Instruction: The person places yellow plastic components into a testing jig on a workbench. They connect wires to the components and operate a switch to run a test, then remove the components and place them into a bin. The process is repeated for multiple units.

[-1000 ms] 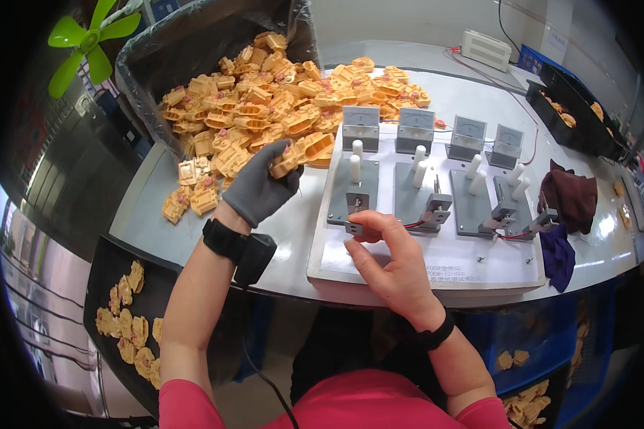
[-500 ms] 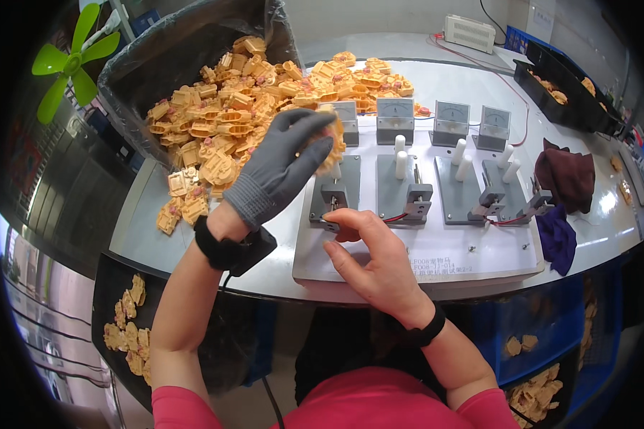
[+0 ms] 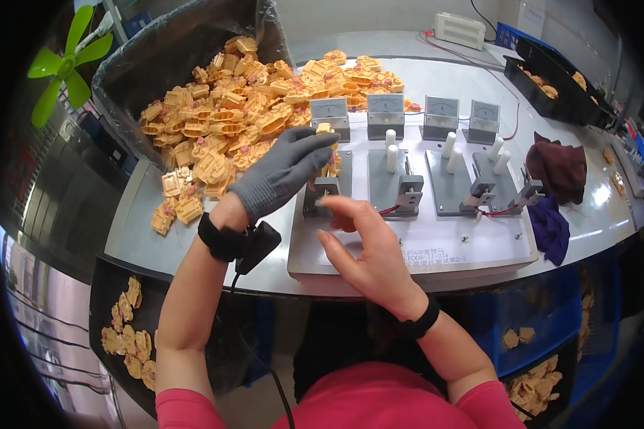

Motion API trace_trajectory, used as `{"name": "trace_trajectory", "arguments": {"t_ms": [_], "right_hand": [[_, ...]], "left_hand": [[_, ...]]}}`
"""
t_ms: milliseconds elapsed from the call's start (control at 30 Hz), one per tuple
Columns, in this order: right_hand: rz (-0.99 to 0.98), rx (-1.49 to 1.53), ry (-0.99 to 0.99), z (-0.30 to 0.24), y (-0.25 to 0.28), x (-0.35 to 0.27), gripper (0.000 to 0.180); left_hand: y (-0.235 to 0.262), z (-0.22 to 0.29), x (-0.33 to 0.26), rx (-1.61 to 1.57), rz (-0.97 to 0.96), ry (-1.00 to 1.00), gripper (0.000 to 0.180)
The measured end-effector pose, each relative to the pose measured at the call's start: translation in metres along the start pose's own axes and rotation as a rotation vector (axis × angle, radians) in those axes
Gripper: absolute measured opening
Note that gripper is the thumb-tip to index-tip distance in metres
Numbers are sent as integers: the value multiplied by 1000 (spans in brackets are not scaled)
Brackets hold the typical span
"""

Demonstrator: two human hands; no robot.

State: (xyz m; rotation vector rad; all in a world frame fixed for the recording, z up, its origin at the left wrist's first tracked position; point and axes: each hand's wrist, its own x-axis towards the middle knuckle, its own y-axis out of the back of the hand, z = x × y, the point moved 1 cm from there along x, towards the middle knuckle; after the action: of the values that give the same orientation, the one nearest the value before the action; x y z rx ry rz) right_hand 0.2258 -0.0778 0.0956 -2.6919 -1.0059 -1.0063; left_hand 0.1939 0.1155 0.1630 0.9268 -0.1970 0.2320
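My left hand [image 3: 283,173], in a grey glove, grips a tan plastic part [image 3: 327,151] and holds it on the leftmost fixture [image 3: 322,191] of a white test board [image 3: 436,243]. My bare right hand [image 3: 363,243] hovers just in front of that fixture, fingers spread and curled, holding nothing. Each of the several grey fixtures on the board has white posts [image 3: 391,149] and a clamp [image 3: 411,193]; a row of small meters [image 3: 385,114] stands behind them.
A big heap of tan plastic parts [image 3: 236,114] spills from a black bag at the back left. Dark red [image 3: 558,166] and purple [image 3: 551,223] cloths lie at the right. Black trays [image 3: 551,86] with parts sit far right; another tray [image 3: 129,336] lies below left.
My left hand carried the tan part from the heap onto the leftmost fixture. My right hand came off the clamp and opened in front of it.
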Motion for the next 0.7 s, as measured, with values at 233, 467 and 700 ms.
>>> {"name": "trace_trajectory", "arguments": {"t_ms": [233, 467, 700], "right_hand": [[-115, -427, 64, -2, 8, -9, 23], [-298, -453, 37, 8, 7, 2, 8], [-310, -522, 56, 4, 5, -1, 10]], "left_hand": [[-38, -11, -97, -21, 394, 203, 55], [-94, -34, -144, -393, 444, 297, 40], [-102, -28, -142, -381, 565, 285, 32]]}}
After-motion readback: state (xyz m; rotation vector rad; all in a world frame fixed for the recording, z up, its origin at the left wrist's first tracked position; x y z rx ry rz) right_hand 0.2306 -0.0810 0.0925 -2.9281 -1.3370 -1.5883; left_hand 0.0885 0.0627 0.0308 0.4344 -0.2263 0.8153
